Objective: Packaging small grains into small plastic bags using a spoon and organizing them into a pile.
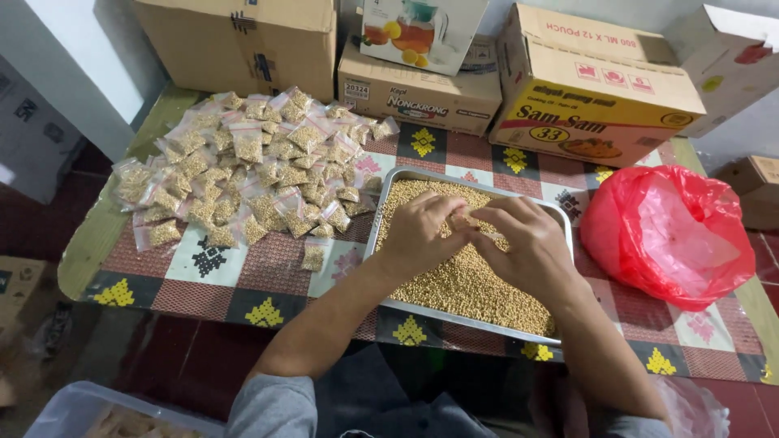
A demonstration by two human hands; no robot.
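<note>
Metal tray of seeds: left hand and right hand together pinch a small packet

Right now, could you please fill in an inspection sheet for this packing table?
Surface: table under a red, black and yellow patterned plastic cloth.
Job's things: rectangular metal tray of small tan seeds; heap of small clear filled bags left of it.
Clutter: crumpled red plastic bag at right.
Grippers: left hand and right hand meet over the tray, pinching something small; unclear what.
Cables: nothing seen.
Surroundings: cardboard boxes along the far edge; clear plastic tub below.
</note>
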